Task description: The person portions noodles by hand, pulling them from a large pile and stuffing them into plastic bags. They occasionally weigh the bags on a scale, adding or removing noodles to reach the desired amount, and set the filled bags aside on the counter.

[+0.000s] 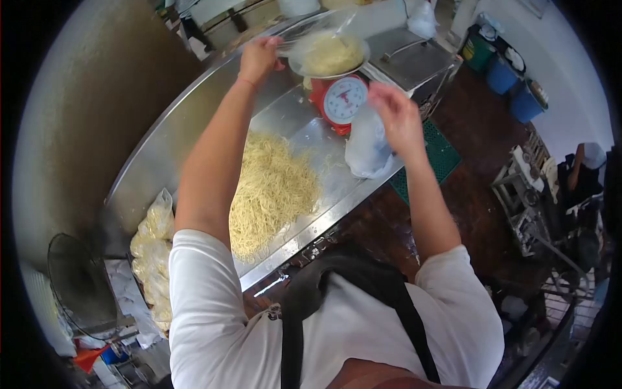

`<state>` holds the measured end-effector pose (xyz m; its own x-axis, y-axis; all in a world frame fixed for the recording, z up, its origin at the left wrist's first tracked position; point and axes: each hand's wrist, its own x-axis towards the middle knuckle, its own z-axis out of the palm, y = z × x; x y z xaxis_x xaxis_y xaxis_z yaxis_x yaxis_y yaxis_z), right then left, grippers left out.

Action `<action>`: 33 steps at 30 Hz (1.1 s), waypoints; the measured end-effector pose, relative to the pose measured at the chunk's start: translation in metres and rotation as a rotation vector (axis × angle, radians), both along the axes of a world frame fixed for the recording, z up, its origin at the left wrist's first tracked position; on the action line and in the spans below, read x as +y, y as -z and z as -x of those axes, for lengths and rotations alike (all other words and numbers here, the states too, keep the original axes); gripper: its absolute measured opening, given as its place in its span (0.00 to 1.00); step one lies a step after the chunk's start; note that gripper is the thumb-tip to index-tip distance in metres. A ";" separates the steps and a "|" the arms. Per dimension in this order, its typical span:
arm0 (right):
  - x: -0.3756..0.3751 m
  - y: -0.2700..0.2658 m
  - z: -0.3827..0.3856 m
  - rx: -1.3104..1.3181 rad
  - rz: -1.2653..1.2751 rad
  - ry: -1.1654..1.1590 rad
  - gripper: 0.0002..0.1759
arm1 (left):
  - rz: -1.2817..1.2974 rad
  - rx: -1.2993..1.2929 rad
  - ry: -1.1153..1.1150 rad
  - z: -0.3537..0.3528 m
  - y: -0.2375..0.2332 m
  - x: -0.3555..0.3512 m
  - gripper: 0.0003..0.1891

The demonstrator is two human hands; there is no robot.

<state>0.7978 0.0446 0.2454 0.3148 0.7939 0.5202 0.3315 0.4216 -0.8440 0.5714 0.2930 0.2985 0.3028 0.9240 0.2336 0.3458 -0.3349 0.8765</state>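
Observation:
A red dial scale stands on the metal table, and on its pan lies a clear plastic bag of noodles. My left hand is closed on the bag's edge, left of the pan. To the right of the dial, my right hand is raised, blurred at the fingertips; whether it holds anything is unclear. Beneath it sits a bundle of pale plastic bags. A large heap of loose yellow noodles lies on the table between my arms.
Filled noodle bags are stacked at the table's left end. A metal lidded unit adjoins the far right. Blue bins and a green mat are on the floor. Another person is at the far right beside machinery.

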 end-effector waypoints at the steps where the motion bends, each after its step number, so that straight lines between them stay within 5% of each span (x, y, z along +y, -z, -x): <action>1: -0.018 0.018 -0.008 0.025 0.039 -0.003 0.12 | -0.023 -0.035 -0.028 -0.009 -0.003 0.005 0.16; 9: -0.103 0.111 -0.078 0.136 0.331 0.096 0.11 | -0.052 -0.169 -0.015 -0.015 -0.034 0.029 0.17; 13: -0.109 0.111 -0.091 0.155 0.329 0.091 0.12 | 0.013 -0.250 -0.033 -0.024 -0.033 0.026 0.17; 21: -0.116 0.111 -0.096 0.194 0.275 0.085 0.12 | -0.153 0.124 -0.277 -0.035 -0.051 0.010 0.21; 27: -0.123 0.123 -0.090 0.255 0.329 0.072 0.12 | 0.008 -0.077 -0.128 -0.040 -0.015 0.035 0.31; 33: -0.105 0.122 -0.067 0.262 0.309 -0.021 0.12 | -0.119 -0.132 -0.197 -0.063 0.007 0.042 0.25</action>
<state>0.8645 -0.0599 0.1234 0.3868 0.9081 0.1602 0.0819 0.1392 -0.9869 0.6342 0.3346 0.2912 0.0793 0.9258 0.3697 0.2994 -0.3758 0.8770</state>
